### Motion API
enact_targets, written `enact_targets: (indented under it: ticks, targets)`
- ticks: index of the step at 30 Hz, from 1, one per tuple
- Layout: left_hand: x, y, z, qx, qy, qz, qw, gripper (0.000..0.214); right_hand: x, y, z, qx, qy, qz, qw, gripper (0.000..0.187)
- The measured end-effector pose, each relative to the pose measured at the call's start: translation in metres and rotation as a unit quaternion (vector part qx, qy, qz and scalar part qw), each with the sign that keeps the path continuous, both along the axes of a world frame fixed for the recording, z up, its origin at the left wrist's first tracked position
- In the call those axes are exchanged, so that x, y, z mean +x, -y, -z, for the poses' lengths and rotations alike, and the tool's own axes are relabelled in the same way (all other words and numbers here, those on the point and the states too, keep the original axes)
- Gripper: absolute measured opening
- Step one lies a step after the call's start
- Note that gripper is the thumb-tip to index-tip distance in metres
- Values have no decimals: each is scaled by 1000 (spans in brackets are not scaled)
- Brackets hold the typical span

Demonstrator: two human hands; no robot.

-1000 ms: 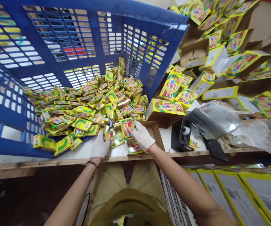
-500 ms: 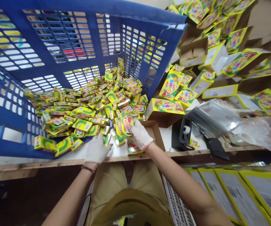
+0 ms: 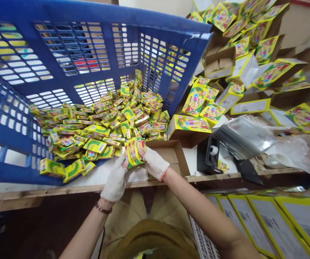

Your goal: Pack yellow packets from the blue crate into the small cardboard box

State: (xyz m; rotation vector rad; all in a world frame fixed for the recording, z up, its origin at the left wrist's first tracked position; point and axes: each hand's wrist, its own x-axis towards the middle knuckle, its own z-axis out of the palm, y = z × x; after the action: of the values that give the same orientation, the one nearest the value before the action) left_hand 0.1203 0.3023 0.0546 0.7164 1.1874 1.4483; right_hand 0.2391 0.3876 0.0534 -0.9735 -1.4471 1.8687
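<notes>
Between my two gloved hands is a row of small yellow-and-green boxes (image 3: 133, 152), standing side by side in front of the blue crate. My left hand (image 3: 116, 180) is closed on the row's left end, thumb on the near side. At the right end, my right hand (image 3: 155, 163) grips the same row, its fingers partly hidden behind it. Many loose small boxes (image 3: 95, 145) of that kind lie heaped in the blue crate (image 3: 168, 21), which rests on its side with its opening toward me. Just right of my right hand sits an open brown carton (image 3: 180, 162).
Printed display cartons (image 3: 194, 123) are piled on the right. Near them stand a black tape dispenser (image 3: 207, 154) and a stack of clear plastic sheets (image 3: 245, 136). Flat yellow-edged cartons (image 3: 265, 219) are lined up below the wooden table edge (image 3: 71, 190).
My right hand has moved left with the small boxes, away from the open carton. My left hand has risen off the tabletop and closed on the row's other end.
</notes>
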Motion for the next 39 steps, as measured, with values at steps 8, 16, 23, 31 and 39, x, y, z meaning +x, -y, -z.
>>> enact_targets:
  ticks: [8,16,23,31,39]
  targets:
    - [33,-22,31,-87,-304,-42,948,49,92,-82,-36,95,126,-143,977,67]
    - [58,-26,57,-105,-318,17,942,58,70,-109,24,132,317,-245,907,16]
    - [51,-22,61,-104,-308,17,945,62,66,-88,48,141,357,-88,919,22]
    - [50,-26,63,-113,-302,18,947,57,74,-67,52,156,404,-68,899,25]
    - [47,-26,67,-92,-299,34,949,56,71,-86,37,208,345,-212,890,13]
